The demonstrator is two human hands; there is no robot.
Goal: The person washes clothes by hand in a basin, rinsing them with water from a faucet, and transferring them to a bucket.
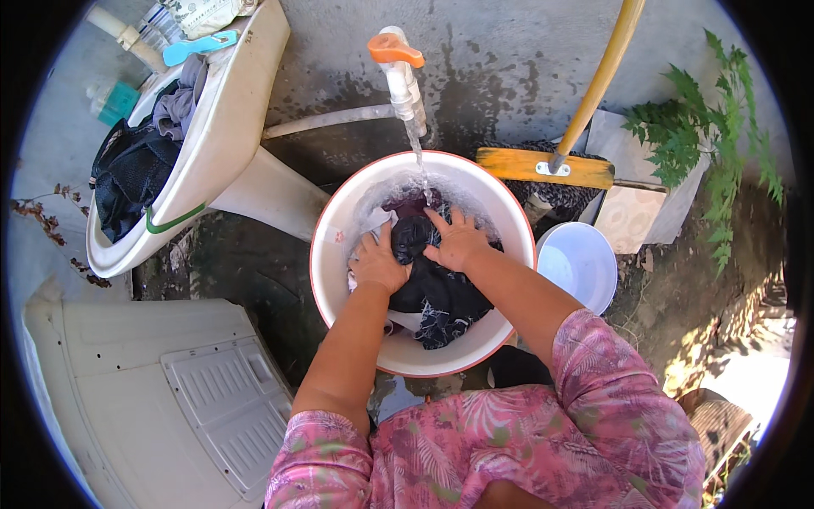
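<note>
In front of me stands a round white basin (483, 341) with a red-orange rim, holding water and wet clothes. A thin stream of water (420, 161) runs into it from a white pipe tap (402, 85) with an orange handle. Dark clothes (441, 293) with pale frayed threads fill the basin's middle. My left hand (379, 263) lies on their left side, fingers spread, beside a pale cloth (378, 221). On the right, my right hand (459, 241) also rests with fingers apart against the dark cloth, close to the falling water. Some fingertips are partly hidden by cloth and water.
At left, a white pedestal sink (246, 93) holds dark clothes (136, 178) and a light-blue brush (199, 47). A pale bucket (578, 265) stands right of the basin. Behind it leans a yellow wooden-headed pole tool (543, 167). A large white panel (127, 356) lies lower left.
</note>
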